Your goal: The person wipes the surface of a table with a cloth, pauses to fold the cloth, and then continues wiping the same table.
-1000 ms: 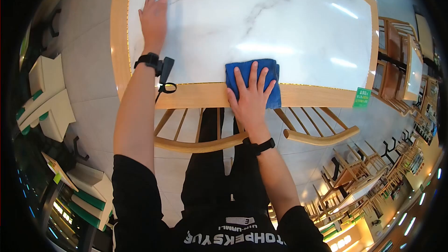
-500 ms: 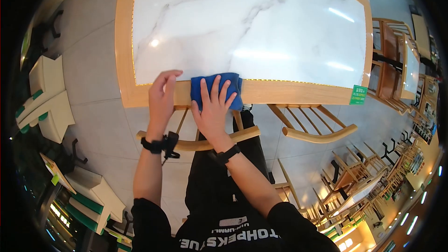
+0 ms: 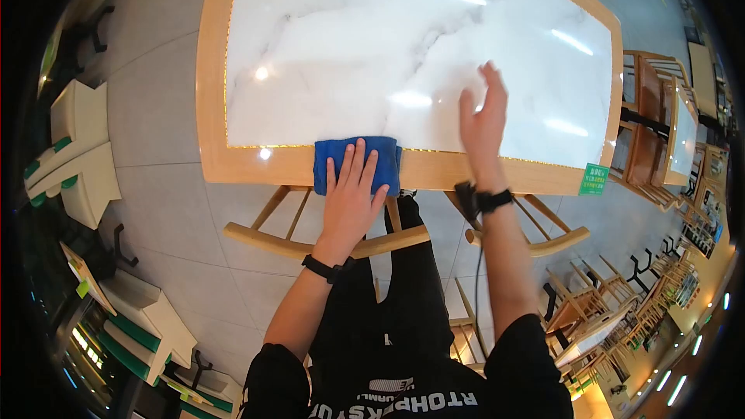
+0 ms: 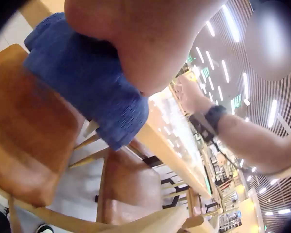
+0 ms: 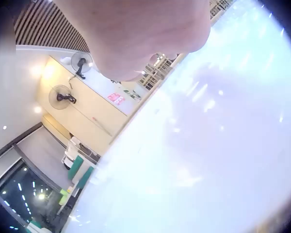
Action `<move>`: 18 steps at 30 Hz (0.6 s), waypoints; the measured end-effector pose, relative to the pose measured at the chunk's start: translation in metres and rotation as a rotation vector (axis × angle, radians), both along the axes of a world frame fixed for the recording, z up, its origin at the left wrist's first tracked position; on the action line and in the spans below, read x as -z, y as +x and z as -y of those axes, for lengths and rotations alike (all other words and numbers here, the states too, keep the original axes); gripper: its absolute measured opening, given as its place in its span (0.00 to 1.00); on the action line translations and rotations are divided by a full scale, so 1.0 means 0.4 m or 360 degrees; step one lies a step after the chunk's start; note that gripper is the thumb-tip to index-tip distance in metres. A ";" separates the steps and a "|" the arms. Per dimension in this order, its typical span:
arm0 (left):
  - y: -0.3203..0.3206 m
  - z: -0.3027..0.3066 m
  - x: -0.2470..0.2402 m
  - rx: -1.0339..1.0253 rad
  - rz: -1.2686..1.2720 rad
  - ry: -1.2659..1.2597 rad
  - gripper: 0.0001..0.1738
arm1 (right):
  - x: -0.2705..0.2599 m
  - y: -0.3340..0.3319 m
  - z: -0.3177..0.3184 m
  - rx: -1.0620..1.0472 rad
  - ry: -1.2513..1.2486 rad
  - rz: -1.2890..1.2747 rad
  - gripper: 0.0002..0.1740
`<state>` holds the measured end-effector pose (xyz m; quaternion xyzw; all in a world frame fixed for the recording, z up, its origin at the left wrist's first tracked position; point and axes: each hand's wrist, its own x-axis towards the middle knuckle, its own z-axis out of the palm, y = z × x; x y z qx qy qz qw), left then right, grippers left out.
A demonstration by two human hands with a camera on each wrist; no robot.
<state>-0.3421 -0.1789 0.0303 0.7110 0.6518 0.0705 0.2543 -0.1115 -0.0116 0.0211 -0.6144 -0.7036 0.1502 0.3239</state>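
A folded blue cloth (image 3: 386,161) lies across the wooden rim of the counter (image 3: 264,164), at about 7 o'clock from the middle of the white marbled top. Part of it rests on the rim and part sags over the near edge. The person's left hand (image 3: 349,206) rests on it from above, fingers straight and a little apart, pointing towards 12 o'clock. The right hand (image 3: 483,133) is open and holds nothing; it is raised over the counter at 2 o'clock from the cloth, with its thumb apart from its fingers, which are somewhat blurred.

The cloth looks light, soft and limp, with a thick, towel-like nap, and nothing about it seems fragile. Its layers could slide apart or unfold if pushed from one side only, so a flat palm with spread fingers should keep the fold together. For lifting, the folded stack is best pinched through all its layers at the overhanging edge. Whether it is damp cannot be told; the glossy top would probably let it glide easily.

A chair (image 3: 396,240) stands at 6 o'clock from the cloth, and a green label (image 3: 594,178) marks the counter's corner at 4 o'clock. No container can be made out near the hands.
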 end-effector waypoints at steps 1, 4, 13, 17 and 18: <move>0.001 0.001 0.012 0.0010 -0.0031 0.0009 0.42 | 0.015 0.021 -0.065 0.0029 0.0037 0.0069 0.33; 0.007 0.001 0.044 0.0050 -0.0124 0.0027 0.45 | 0.061 0.060 -0.244 0.0089 -0.0005 0.0253 0.35; 0.021 -0.109 0.050 0.0030 -0.0229 0.0124 0.42 | 0.141 -0.017 -0.355 0.0298 -0.0158 0.0917 0.39; 0.026 -0.224 0.048 0.0022 -0.0215 0.0157 0.42 | 0.131 -0.020 -0.351 0.0308 -0.0177 0.0904 0.38; 0.025 -0.253 0.045 0.0032 -0.0220 0.0183 0.42 | 0.126 -0.022 -0.350 0.0303 -0.0179 0.0900 0.38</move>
